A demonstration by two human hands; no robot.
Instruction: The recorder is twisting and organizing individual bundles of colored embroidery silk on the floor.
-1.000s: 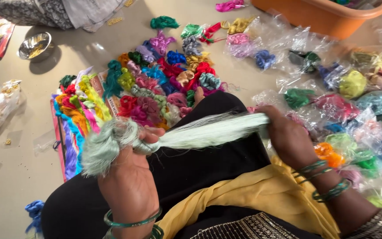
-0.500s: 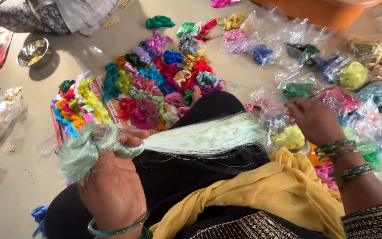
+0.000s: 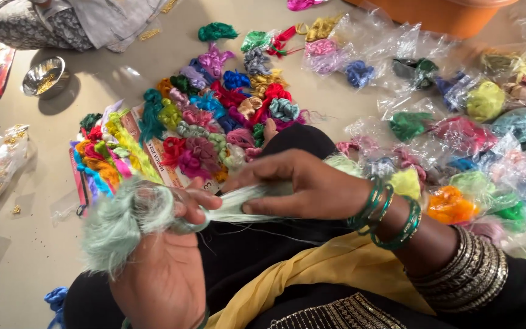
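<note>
Silky pale mint-green thread bundle (image 3: 123, 219), soft and fluffy at its looped end, lies across our lap, stretched between both of our hands above a black garment (image 3: 257, 268) with a mustard-yellow cloth (image 3: 324, 274) draped over it. Our left hand (image 3: 165, 268) is curled into a loose fist around the thick, frayed end of the bundle, thumb pressed over the strands, so it is clamped on the thread. Our right hand (image 3: 299, 183) lies flat and palm down over the thinner, smoother stretch of the same bundle, fingers held together and pointing left, pressing the strands; its fingertips sit just beside the left thumb. Glossy green glass bangles (image 3: 391, 210) ring the right wrist, with a stack of ribbed metal bangles (image 3: 476, 268) further up the arm.

Beyond our knees, a heap of small, glossy silk thread skeins (image 3: 214, 122) in red, blue, pink, yellow and teal rests on the smooth beige floor (image 3: 25, 256). To the right, more skeins sit inside crinkly clear plastic bags (image 3: 458, 122). A small shiny steel bowl (image 3: 42, 76) stands at upper left, well apart from the hands, and the rim of an orange plastic tub (image 3: 452, 15) shows at the top edge.
</note>
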